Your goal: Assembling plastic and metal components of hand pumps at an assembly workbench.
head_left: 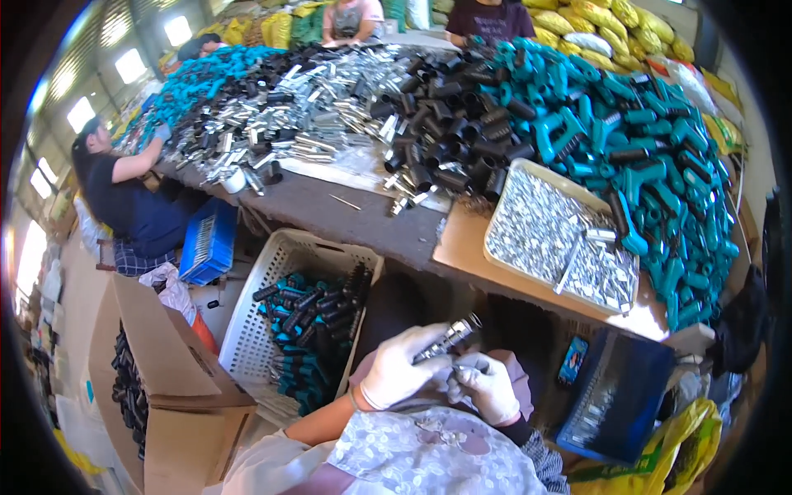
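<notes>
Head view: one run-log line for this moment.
left hand: holds metal cylinder | right hand: close by, grip unclear | ahead right: tray, metal bits | left: basket, black and teal parts
</notes>
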The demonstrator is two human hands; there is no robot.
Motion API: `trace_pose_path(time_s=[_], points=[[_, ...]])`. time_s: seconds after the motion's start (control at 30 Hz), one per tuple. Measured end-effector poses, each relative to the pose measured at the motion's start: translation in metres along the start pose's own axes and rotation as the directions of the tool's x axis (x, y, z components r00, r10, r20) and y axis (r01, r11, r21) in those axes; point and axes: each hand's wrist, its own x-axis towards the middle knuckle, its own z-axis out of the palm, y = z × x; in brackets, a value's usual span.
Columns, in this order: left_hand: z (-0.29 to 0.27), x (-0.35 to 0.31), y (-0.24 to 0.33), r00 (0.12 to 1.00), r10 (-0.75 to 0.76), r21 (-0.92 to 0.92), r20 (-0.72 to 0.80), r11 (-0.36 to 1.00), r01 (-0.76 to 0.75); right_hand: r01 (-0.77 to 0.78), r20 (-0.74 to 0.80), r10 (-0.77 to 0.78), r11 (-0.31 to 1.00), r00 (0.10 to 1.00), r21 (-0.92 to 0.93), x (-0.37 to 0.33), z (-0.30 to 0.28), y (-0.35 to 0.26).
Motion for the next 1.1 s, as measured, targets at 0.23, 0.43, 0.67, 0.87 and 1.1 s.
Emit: trace_pose_path(time_s=[0.23, 0.43, 0.67, 0.87, 1.1], points=[[-0.009, 0.012, 0.014, 0.940, -0.301, -0.212, -0.158, 0.940, 0.266, -0.007, 0.080, 0.011, 0.999, 0.997, -0.052, 0.019, 0.009, -0.024], [-0.012, 0.010, -0.017, 0.957, -0.212, -0.050, -0.198, 0.977, 0.206, -0.037, 0.078, 0.039, 0.999, 0.996, -0.024, 0.017, 0.010, -0.027], [-0.015, 0.001, -0.016, 0.982, -0.019, 0.084, -0.187, 0.996, 0.036, -0.089, 0.082, 0.091, 0.996, 0.993, -0.020, 0.011, 0.011, -0.027], [-0.014, 0.005, -0.017, 0.957, -0.196, -0.072, -0.212, 0.980, 0.185, -0.027, 0.058, 0.027, 1.000, 0.998, -0.002, 0.012, 0.013, -0.025], [-0.011, 0.003, -0.010, 0.917, -0.337, -0.223, -0.214, 0.931, 0.290, 0.049, -0.010, -0.052, 0.986, 0.999, -0.161, 0.019, 0.018, -0.014]])
